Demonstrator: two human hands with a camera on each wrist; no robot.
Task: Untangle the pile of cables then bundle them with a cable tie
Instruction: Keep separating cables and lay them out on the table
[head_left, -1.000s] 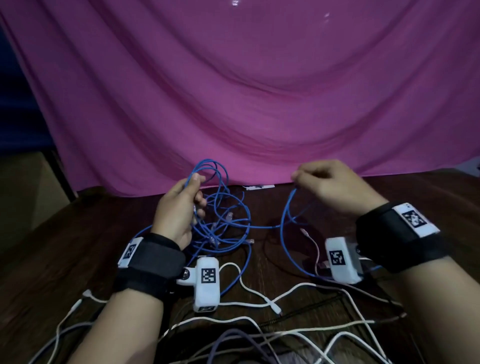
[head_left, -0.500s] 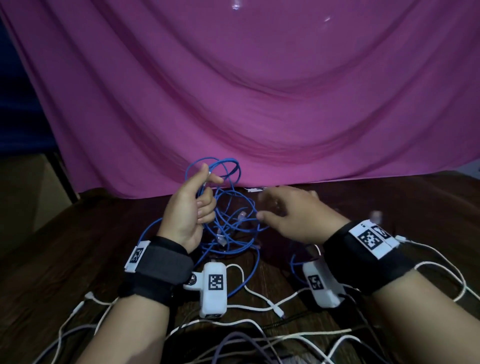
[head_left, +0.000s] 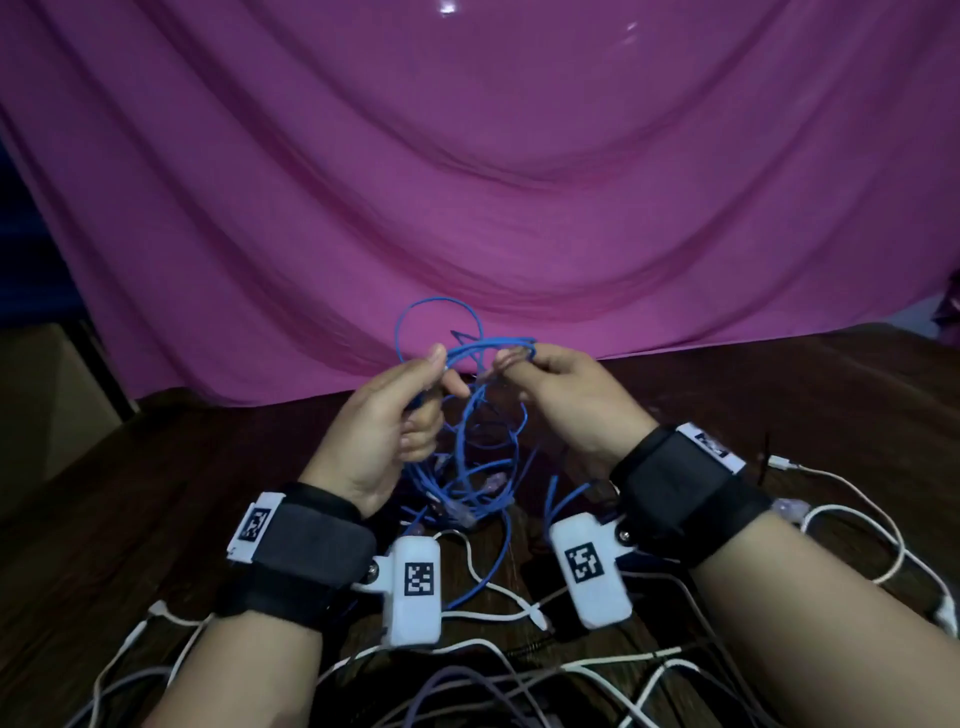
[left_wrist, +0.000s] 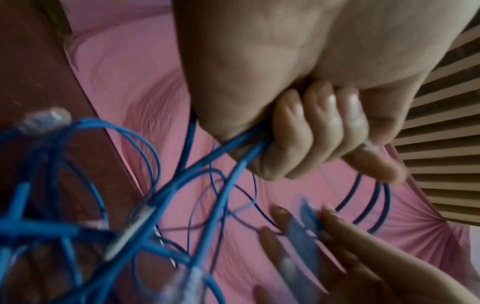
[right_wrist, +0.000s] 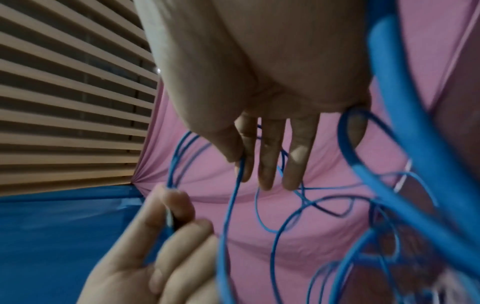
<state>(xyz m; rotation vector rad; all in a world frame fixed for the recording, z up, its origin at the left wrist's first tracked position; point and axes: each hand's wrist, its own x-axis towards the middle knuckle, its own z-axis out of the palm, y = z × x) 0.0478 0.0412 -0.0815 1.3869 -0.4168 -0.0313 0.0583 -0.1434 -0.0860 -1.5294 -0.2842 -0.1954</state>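
Two hands, one blue tangle.
Left hand (head_left: 387, 426) grips blue cables (head_left: 470, 467); right hand (head_left: 566, 400) pinches a strand at 12 o'clock; nothing is bundled.

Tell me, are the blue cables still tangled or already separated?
Still tangled: the blue cables hang as crossed loops between the left hand and right hand, both gripping strands.

Left hand (head_left: 387, 421): left of the right hand (head_left: 566, 402), both raised above the dark wooden table (head_left: 130, 499).
Tangle of thin blue cables (head_left: 467, 457): between the hands, hanging to the table.
Loose white cables (head_left: 498, 618): nearest, before the wrists.
Draped pink cloth (head_left: 467, 171): behind the table.
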